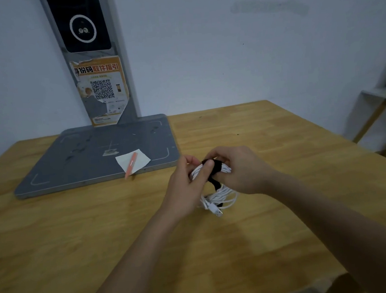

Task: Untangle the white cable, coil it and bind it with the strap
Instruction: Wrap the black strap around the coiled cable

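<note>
Both hands are wrapped around the top of the white cable (216,190), which is already coiled and held just above the tabletop (78,224): the left hand (186,186) pinches the bundle, and the black strap (212,170) is pressed around it by the right hand (237,168). The coil hangs down toward the near side, plug end lowest, so the strap's loose tail looks easiest to cinch from the right. No containers are seen.

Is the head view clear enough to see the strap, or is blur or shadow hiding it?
Head view: dim, soft light, slight blur; the black strap reads clearly round the coiled white cable, pinched by the left hand and right hand; wide-angle bending at the edges.
</note>
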